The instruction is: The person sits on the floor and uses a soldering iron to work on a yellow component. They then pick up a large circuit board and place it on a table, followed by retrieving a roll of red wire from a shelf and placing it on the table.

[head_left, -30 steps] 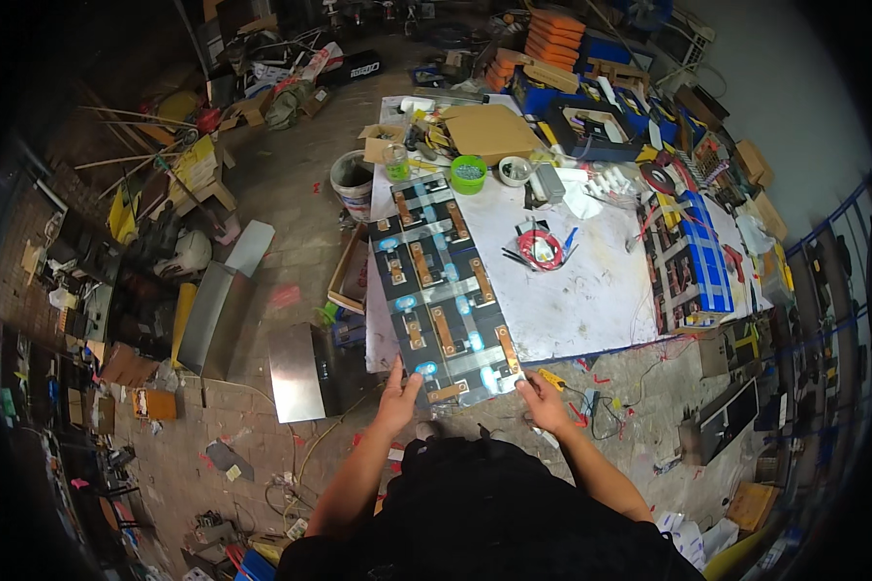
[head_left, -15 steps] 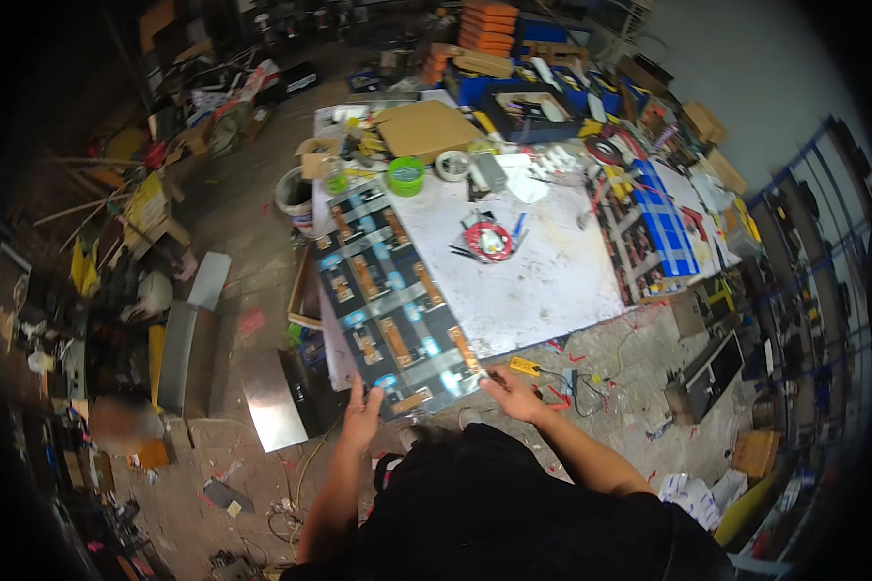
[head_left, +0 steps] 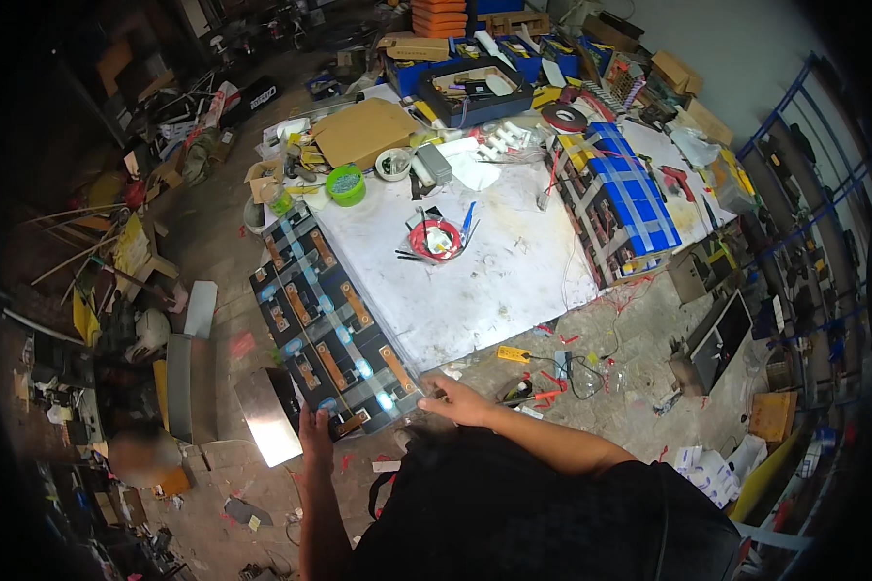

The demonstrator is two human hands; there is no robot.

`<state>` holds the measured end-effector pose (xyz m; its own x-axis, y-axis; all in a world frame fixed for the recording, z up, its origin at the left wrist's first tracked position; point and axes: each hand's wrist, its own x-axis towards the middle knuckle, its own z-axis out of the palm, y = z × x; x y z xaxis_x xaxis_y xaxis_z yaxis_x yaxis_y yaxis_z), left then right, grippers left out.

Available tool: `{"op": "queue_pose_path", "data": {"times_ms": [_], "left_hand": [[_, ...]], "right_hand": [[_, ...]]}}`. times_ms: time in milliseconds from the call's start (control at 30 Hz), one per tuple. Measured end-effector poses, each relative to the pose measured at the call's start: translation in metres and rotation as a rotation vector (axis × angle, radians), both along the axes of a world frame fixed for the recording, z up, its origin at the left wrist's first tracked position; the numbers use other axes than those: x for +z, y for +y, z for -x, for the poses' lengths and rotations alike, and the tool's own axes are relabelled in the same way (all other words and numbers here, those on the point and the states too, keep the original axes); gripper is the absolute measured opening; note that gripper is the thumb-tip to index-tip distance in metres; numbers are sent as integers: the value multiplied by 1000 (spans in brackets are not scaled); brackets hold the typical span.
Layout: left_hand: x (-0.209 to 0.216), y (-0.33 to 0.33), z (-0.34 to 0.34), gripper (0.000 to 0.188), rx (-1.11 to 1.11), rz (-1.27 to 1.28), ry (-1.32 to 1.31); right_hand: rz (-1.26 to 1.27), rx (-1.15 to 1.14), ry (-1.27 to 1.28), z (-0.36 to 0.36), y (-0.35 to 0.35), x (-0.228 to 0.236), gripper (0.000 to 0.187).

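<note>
A long black battery pack point(head_left: 322, 308) with copper connecting strips and clear and grey tape lies along the left edge of the white-covered table point(head_left: 499, 300), its near end reaching toward my body. At its near left corner, my left hand point(head_left: 316, 438) presses its fingers against the side. My right hand point(head_left: 455, 401) grips the near right corner, with the thumb close to the top edge. The undersides of both grips are hidden. On the table right of the pack lies a coil of red wire point(head_left: 419, 238) with a blue-handled tool point(head_left: 468, 221).
A second pack with blue sides point(head_left: 639, 208) stands at the table's right. Along the back are a green tub point(head_left: 343, 184), a flat cardboard box point(head_left: 363, 134) and a black tray point(head_left: 475, 105). A metal case point(head_left: 264, 412) stands left of my left hand. Cables and a yellow power strip point(head_left: 513, 354) litter the floor.
My view has turned, so the table and its contents sit farther left in it. The battery pack, still between both hands, appears slightly nearer me relative to the table.
</note>
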<state>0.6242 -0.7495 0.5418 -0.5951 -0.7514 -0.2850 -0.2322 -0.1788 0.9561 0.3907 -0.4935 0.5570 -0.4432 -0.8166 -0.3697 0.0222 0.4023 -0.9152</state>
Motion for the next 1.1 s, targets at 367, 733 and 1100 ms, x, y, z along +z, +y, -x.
{"op": "queue_pose_path", "data": {"times_ms": [367,733,1100], "left_hand": [[30,44,8,46,208,109,-198],[50,63,23,114,24,306,-409],[44,75,12,110,121,449,-416]], "right_hand": [[-166,-3,565,84,45,-79,63],[-815,264,844,156,-22,-94,64],[-870,450,830,159,-47,-79,64]]}}
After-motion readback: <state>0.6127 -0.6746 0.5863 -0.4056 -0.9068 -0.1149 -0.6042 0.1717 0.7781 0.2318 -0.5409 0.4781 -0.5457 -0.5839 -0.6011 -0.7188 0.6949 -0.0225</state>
